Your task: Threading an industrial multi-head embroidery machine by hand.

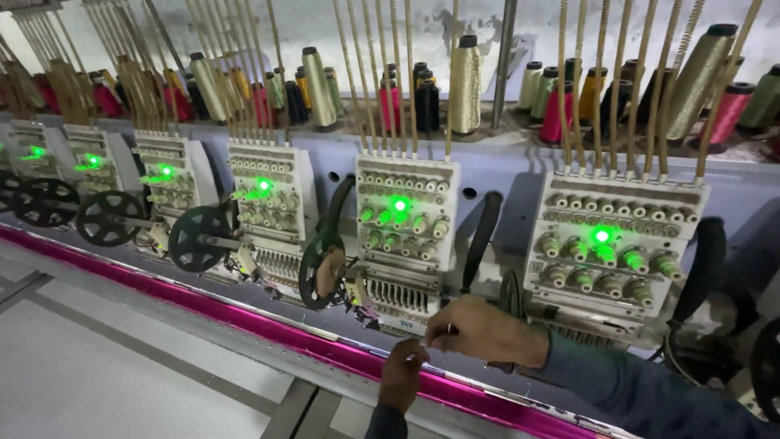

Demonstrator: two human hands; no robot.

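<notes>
I face a long row of embroidery machine heads. My right hand [486, 329] reaches up under the nearest middle head [404, 232], fingers pinched together close to its needle area, perhaps on a fine thread that I cannot make out. My left hand [401, 372] sits just below it, fingers curled toward the same spot, above the strip of bright pink fabric [325, 345] stretched along the machine bed. Each head shows a green light [399, 204] and rows of tension knobs.
More heads stand to the left [264, 207] and right [609, 244], with black wheels [195, 237] beside them. Thread cones [465, 81] in gold, pink and black line the shelf above. A pale work table [106, 366] lies below.
</notes>
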